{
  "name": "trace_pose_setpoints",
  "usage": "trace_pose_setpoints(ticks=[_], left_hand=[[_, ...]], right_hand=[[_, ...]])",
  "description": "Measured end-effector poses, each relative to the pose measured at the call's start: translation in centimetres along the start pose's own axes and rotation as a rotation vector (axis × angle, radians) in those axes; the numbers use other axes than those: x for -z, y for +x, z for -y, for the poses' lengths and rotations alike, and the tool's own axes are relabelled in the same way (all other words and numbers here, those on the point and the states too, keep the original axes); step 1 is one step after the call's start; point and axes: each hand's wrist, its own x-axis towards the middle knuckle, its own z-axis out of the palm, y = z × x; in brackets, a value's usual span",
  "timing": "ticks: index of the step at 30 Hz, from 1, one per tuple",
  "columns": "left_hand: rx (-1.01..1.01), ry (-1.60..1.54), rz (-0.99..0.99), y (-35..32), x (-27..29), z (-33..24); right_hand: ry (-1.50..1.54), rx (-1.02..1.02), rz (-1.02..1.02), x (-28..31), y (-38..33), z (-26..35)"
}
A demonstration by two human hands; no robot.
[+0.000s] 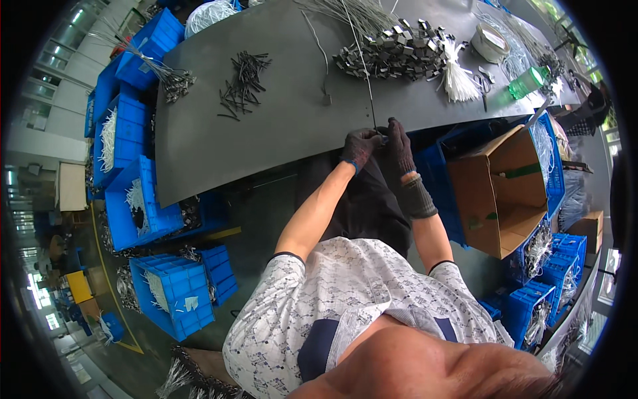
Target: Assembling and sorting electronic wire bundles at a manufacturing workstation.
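Your dark table [266, 100] runs wide, the heap of small metal clips [399, 53] well beyond; at its near edge your gloved left hand [361, 147] and right hand [401, 149] both pinch closed on the thin wire [367, 86]. Tug unevenly and it may slip or snag
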Motion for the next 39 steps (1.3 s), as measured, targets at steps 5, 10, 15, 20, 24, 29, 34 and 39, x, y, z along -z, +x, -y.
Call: trace_pose_setpoints(ticks=[5, 10, 15, 20, 24, 29, 34, 39], left_hand=[[0.188, 0.325, 0.070, 5.6, 5.7, -4.2], [0.145, 0.393, 0.086, 11.8, 12.4, -2.7], [0.038, 0.833, -0.703, 11.8, 26.0, -0.2], [0.495, 1.104, -1.060, 9.9, 39.0, -0.2], [0.751, 1.100, -0.907, 12.1, 38.8, -2.1], [0.762, 1.140, -0.750, 13.3, 40.2, 0.2], [0.633, 1.464, -0.407, 10.9, 48.1, 5.1], [0.764, 1.231, -0.273, 16.7, 42.5, 7.4]], right_hand=[[0.619, -0.465, 0.124, -4.9, 4.7, -1.5], [0.272, -0.518, 0.135, -7.4, 11.6, -5.2], [-0.369, -0.490, 0.190, -7.4, 17.7, -15.5], [-0.410, -0.322, 0.104, -10.7, 17.6, -15.9], [-0.504, -0.557, 0.231, -9.9, 15.4, -16.6], [-0.403, -0.810, 0.088, -8.5, 12.1, -14.1], [0.216, -1.034, 0.301, -7.7, 11.5, -10.0], [0.194, -0.708, 0.285, 0.3, 0.1, -14.2]])
